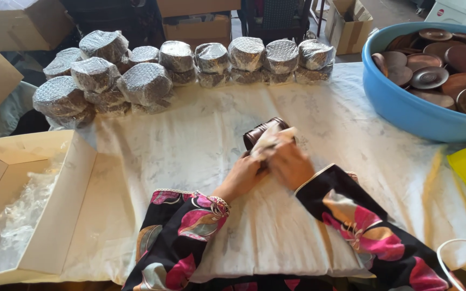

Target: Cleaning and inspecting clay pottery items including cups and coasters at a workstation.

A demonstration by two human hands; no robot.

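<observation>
Brown metal cup (half under a pale cloth) sits clamped between the left hand and right hand on the white tablecloth.

Stack of plates: brown metal, dull sheen. Wrapped bundles: glossy bubble film. Tub: smooth blue plastic. Table cover: matt white cloth.

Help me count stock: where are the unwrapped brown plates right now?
In the head view, the brown plates lie piled in the blue tub at the table's far right corner, right of the row of wrapped bundles.
</observation>
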